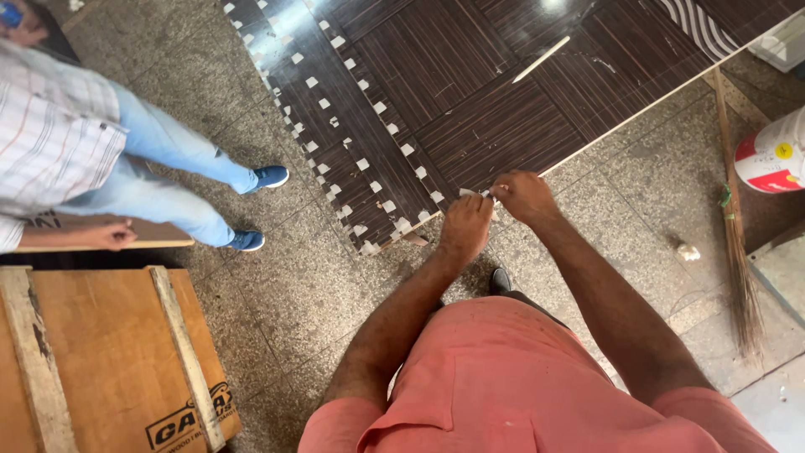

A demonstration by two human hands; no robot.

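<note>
Your left hand (465,225) and right hand (524,196) meet at the near edge of the dark striped laminate board (470,92), which lies flat on the speckled stone floor (277,294). Both grips are clenched on a small white tape strip (474,193), pinched between the fingertips just where the board's edge ends. Rows of similar white tape pieces (352,143) dot the board's seams. A thin pale stick (541,59) lies on the board's far part. A broom (736,243) rests on the floor to your right, beside a white and red bucket (773,155). Another person (101,151) stands at left, near a plywood crate (101,361).
</note>
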